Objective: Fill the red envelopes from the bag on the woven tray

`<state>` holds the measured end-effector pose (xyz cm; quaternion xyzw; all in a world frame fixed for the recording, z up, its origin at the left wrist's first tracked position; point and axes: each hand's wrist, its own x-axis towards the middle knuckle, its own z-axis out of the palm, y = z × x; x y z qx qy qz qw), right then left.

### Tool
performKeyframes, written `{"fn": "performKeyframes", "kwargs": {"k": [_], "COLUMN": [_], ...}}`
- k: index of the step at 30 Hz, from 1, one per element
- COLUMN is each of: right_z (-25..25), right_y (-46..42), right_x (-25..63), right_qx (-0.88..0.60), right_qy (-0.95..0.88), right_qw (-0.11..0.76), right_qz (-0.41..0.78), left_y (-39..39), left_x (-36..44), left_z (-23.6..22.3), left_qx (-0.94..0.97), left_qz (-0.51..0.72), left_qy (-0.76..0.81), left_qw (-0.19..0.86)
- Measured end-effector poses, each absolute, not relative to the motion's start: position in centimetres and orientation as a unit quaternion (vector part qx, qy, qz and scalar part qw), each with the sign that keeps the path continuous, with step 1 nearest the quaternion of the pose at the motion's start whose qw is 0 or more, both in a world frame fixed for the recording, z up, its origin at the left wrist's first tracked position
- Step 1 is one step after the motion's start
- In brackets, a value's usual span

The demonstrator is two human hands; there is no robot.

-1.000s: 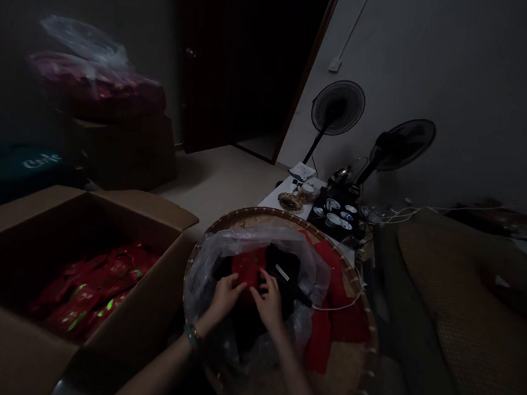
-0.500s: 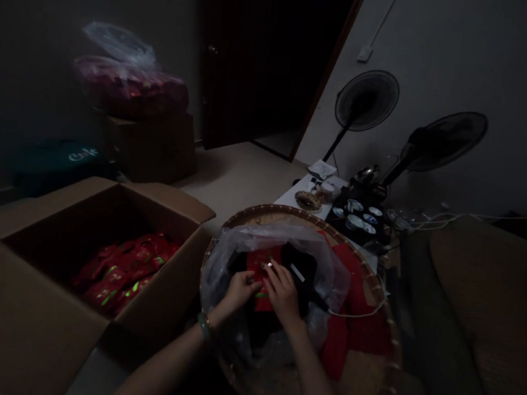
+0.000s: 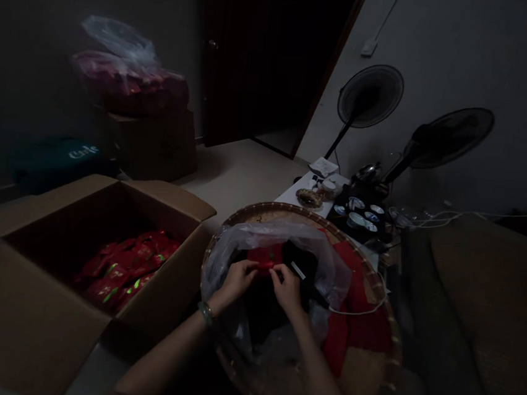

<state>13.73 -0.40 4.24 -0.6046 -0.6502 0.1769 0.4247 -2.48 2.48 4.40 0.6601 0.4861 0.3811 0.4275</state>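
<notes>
Both hands pinch the near edge of a small red cloth piece (image 3: 268,255), which looks folded over at that edge. My left hand (image 3: 239,278) grips its left corner, and a bangle circles that wrist. My right hand (image 3: 286,287) has thumb and finger closed on the right corner. Under the cloth lies dark fabric (image 3: 264,312) on a clear plastic bag (image 3: 331,266). A black object with a white label (image 3: 298,270) sits just right of the red cloth, with a white cord leading right. All of this rests in a round woven tray (image 3: 285,208).
More red cloth (image 3: 363,319) lies along the tray's right side. An open cardboard box (image 3: 160,299) at left holds red, shiny-printed items (image 3: 129,265). Beyond the tray stand a low table with cups (image 3: 357,219) and two fans (image 3: 370,96). A bagged pile (image 3: 129,85) sits on another box.
My hands have moved apart to the cloth's two sides. The red cloth, which hung lower and flat before, is now folded up at its near edge.
</notes>
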Motion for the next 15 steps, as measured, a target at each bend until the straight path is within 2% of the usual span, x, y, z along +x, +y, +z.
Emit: {"fn": "performKeyframes", "kwargs": {"k": [5,10,13,15], "right_z": [3.0,1.9,2.3,2.8], "right_y": [-0.8,-1.8,-2.7,-3.2], "right_x": [14.8,15.0,14.6,14.2], "right_qx": [-0.635,-0.594,-0.552,-0.521], "right_qy": [-0.5,-0.38,-0.358,-0.351], "right_qw": [0.516,0.588,0.603,0.611], "right_qz": [0.284,0.396,0.452,0.482], "left_y": [3.8,2.5,1.8,1.7], "left_x": [-2.7,-2.2,-2.2,-2.3], "left_z": [3.4,3.5,4.0,4.2], "left_qx": [0.694,0.696,0.69,0.678], "left_qz": [0.42,0.455,0.462,0.455], "left_qy": [0.496,0.507,0.504,0.492], "left_qw": [0.311,0.227,0.239,0.303]}}
